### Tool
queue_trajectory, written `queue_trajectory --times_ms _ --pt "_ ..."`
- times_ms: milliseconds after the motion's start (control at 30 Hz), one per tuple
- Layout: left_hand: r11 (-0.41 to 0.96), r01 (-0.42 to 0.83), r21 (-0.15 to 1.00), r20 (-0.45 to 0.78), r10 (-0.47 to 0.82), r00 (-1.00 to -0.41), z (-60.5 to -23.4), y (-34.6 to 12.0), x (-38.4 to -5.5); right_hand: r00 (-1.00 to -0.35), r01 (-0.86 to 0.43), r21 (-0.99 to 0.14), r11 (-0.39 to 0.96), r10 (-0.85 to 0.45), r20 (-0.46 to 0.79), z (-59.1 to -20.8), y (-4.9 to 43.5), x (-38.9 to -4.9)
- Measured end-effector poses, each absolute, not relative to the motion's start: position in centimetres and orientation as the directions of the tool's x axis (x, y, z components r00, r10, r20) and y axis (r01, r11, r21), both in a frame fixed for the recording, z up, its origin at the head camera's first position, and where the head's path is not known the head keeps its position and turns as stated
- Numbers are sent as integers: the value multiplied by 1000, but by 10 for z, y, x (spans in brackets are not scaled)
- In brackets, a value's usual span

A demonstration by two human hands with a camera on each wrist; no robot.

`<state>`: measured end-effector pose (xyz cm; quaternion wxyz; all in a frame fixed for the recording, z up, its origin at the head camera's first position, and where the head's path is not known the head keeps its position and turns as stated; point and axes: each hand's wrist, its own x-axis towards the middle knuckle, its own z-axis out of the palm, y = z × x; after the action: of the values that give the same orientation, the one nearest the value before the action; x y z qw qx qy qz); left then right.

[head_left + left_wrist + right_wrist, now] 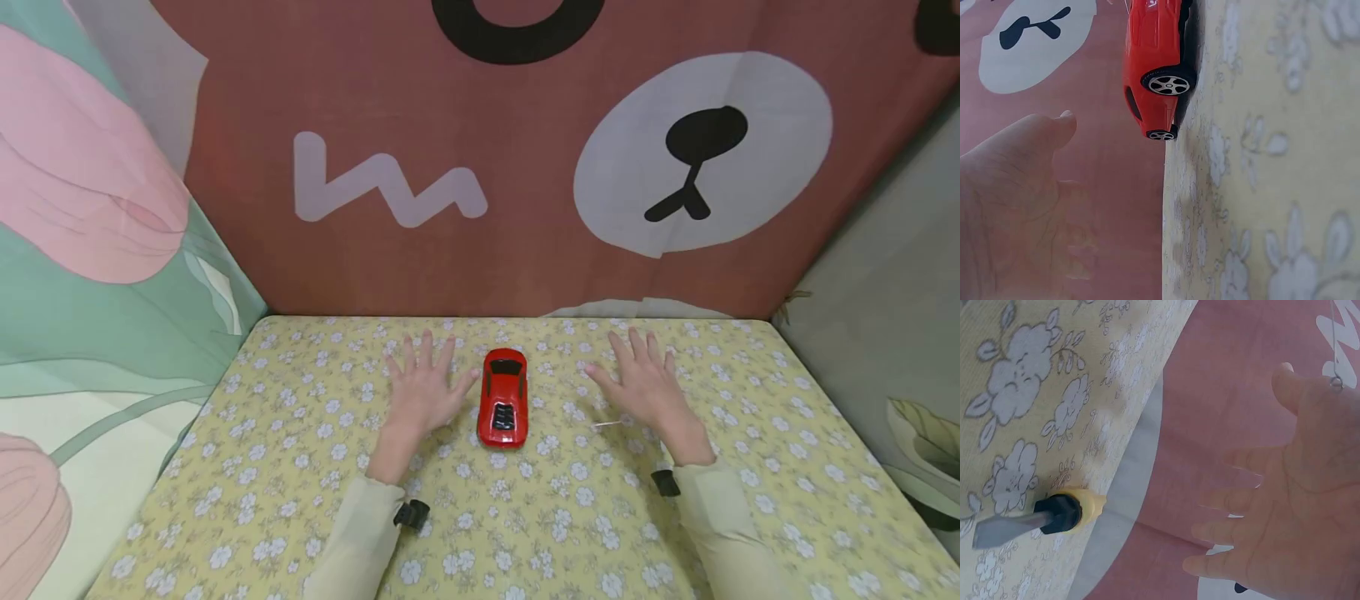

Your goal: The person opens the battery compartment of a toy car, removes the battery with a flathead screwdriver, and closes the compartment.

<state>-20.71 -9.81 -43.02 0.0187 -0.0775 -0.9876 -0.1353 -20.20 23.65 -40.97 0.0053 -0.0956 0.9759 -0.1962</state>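
A red toy car (pixel 503 400) stands on the flowered cloth between my two hands. My left hand (pixel 427 392) is spread just to its left, fingers straight and thumb pointing toward the car. In the left wrist view, the car's side and silver-spoked wheels (pixel 1169 84) show past the thumb. Over on the right, my right hand (pixel 637 383) is also spread, holding nothing. Beneath it lies a flat-blade screwdriver (pixel 1013 528) with a black collar and yellow handle; in the head view only its thin shaft (pixel 609 423) shows, the handle hidden under the hand.
The table (pixel 262 500) wears a yellow cloth with white flowers. Along its far edge hangs a reddish-brown curtain (pixel 525 275) with a cartoon bear print. Patterned fabric (pixel 97 192) hangs at the left, and grey fabric (pixel 885 292) at the right. Each wrist carries a small black device (pixel 412 514).
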Motion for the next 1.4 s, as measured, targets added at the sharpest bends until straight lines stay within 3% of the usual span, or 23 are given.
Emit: queue_trajectory --times_ms 433,800,933,1100,1400 --pt "952 170 255 88 152 -984 -430 -91 -206 -975 -199 -387 900 -222 -16 -410 232 -210" --pt "858 206 471 282 75 -957 -434 -80 -190 -949 -268 -447 853 -315 -31 -403 223 -224" --pt "829 206 519 296 52 -954 -432 -74 -183 -936 -292 -488 823 -350 -30 -403 215 -229" --pt "787 207 581 291 37 -956 -426 -64 -172 -922 -340 -458 821 -386 -6 -402 204 -235" --pt "811 264 523 310 108 -945 -425 -50 -151 -883 -417 -402 815 -467 -31 -402 178 -249"
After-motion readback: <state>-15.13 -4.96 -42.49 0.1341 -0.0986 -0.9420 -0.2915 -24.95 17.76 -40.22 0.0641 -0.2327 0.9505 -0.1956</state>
